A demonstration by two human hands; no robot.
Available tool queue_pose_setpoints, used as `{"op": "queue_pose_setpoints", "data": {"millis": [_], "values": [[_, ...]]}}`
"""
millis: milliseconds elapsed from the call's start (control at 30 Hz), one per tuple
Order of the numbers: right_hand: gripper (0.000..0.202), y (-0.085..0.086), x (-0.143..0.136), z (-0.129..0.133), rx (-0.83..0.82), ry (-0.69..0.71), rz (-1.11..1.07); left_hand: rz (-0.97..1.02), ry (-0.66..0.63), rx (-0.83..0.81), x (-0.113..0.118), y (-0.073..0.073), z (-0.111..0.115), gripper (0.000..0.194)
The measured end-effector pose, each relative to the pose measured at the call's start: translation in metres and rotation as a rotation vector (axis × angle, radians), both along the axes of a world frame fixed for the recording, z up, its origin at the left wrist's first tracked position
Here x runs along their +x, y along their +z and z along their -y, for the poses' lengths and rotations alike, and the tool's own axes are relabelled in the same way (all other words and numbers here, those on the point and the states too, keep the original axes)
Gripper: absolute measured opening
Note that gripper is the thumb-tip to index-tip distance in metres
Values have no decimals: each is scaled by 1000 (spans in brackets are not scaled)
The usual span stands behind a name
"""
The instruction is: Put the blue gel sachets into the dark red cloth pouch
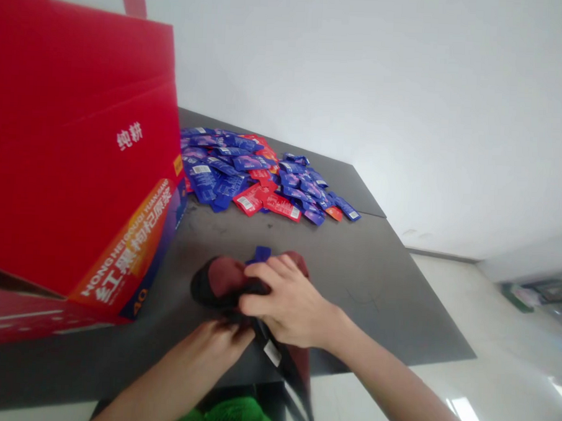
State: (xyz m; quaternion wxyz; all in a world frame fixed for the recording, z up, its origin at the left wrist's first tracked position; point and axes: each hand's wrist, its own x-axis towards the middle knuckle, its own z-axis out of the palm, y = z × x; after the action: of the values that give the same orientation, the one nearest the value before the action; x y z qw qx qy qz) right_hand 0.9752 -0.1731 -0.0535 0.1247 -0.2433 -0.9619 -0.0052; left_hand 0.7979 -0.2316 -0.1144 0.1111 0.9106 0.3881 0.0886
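A maroon and black fabric item [226,276] with a rounded end lies over the near part of the dark table; its exact kind I cannot make out. From it a black strap [283,366] with a small white label runs down past the table's front edge. My right hand [289,301] is closed on the item from above, thumb and fingers bent around its black part. Just below, my left hand [224,341] is curled against its underside, with the fingertips hidden. A blue packet [262,253] shows partly behind the fabric.
On the left stands a large red carton [79,146] with raised flaps. A pile of blue and red sachets [246,165] covers the back of the dark table [352,288], near the white wall [407,86]. Something green [235,414] shows below the front edge.
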Motion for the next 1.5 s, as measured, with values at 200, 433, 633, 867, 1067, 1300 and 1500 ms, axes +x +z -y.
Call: {"op": "queue_pose_setpoints", "data": {"millis": [200, 433, 633, 867, 1067, 1300, 1500], "values": [[17, -47, -16, -57, -6, -146, 134, 69, -49, 38, -1, 3, -3, 49], [23, 3, -8, -76, 34, -268, -108, 29, -8, 68, -7, -22, 1, 58], [16, -12, -8, 7, 0, 57, 60, -41, 52, 5, -3, -13, 6, 55], [20, -44, -13, -86, -8, -252, 113, 86, -51, 115, -7, -10, 0, 55], [24, 7, 1, -66, 20, -252, -138, 70, 7, 130, -8, -25, 4, 58], [21, -28, -13, -16, -12, -6, 129, 20, 3, 74, -5, -18, 5, 54], [22, -39, -14, -88, 35, -280, 96, -1, -35, 206, -4, -20, 5, 56]]}}
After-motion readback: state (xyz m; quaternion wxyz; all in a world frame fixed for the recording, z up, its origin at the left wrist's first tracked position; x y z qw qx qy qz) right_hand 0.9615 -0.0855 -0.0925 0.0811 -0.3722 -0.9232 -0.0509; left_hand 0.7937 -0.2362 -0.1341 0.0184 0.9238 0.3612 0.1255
